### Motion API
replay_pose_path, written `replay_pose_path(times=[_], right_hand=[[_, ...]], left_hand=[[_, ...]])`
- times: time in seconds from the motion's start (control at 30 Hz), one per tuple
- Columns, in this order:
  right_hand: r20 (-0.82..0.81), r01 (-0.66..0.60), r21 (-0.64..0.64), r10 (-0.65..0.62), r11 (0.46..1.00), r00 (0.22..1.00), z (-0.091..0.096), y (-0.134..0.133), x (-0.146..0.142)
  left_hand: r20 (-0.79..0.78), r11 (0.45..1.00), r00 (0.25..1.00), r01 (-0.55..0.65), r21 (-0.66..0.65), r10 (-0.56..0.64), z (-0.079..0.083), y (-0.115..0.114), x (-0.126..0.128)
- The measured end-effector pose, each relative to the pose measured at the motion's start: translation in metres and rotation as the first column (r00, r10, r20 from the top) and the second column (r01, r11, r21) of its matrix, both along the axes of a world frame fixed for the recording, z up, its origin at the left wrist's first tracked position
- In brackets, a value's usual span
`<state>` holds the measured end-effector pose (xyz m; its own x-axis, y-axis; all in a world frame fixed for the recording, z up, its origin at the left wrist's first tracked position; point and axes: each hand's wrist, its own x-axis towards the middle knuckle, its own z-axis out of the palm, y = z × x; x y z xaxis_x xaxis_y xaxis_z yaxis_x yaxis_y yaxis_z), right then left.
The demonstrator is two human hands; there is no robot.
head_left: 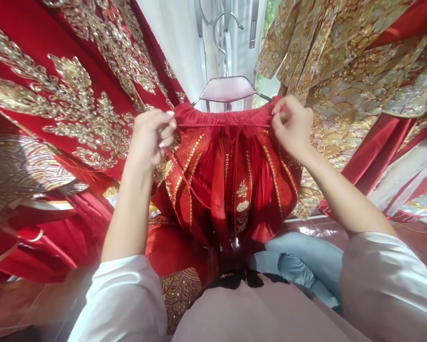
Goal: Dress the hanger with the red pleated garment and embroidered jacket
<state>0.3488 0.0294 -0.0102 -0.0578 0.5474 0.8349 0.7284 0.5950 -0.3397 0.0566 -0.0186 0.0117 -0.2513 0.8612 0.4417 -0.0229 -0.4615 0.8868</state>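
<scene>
Pinching a red cord, left fingers and right fingers hold it straight across a garment

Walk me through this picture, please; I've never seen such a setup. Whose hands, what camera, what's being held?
No machine here: these are a person's bare left hand and right hand. The single picture comes from a head-worn camera looking forward and down. Both hands pinch a thin red cord, stretched across the gathered top of a red garment; a loose end trails below the left hand. The garment is on a hanger. Around it are gold-decorated red cloth at left and scale-patterned gold cloth at right.
</scene>
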Motion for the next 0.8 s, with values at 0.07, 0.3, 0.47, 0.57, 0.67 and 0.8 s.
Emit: replay_pose_path(times=[0.07, 0.3, 0.47, 0.57, 0.67, 0.8], right_hand=[[0.032, 0.001, -0.038, 0.0, 0.999, 0.999, -0.003, -0.004, -0.002], [0.031, -0.184, -0.24, 0.197, 0.953, 0.98, -0.004, -0.001, -0.002], [-0.029, -0.433, -0.476, 0.478, 0.766, 0.878, 0.01, 0.001, -0.008], [-0.136, -0.575, -0.572, 0.624, 0.585, 0.769, 0.015, -0.001, -0.022], [-0.287, -0.679, -0.454, 0.627, 0.577, 0.724, 0.012, 0.0, -0.036], [-0.576, -0.69, -0.28, 0.458, 0.668, 0.677, 0.004, 0.005, -0.047]], left_hand=[[-0.233, 0.981, 0.962, -0.106, 0.163, 0.143, -0.008, -0.003, -0.004], [-0.711, 0.981, 0.701, 0.092, 0.172, 0.059, 0.009, -0.038, -0.022], [-0.837, 0.941, 0.433, -0.203, 0.272, 0.335, 0.004, -0.05, -0.009], [-0.658, 0.825, 0.5, -0.384, 0.415, 0.563, -0.001, -0.033, 0.013], [-0.441, 0.72, 0.57, -0.513, 0.468, 0.693, 0.001, -0.003, 0.035], [-0.316, 0.887, 0.849, -0.318, 0.334, 0.423, -0.001, 0.026, 0.058]])
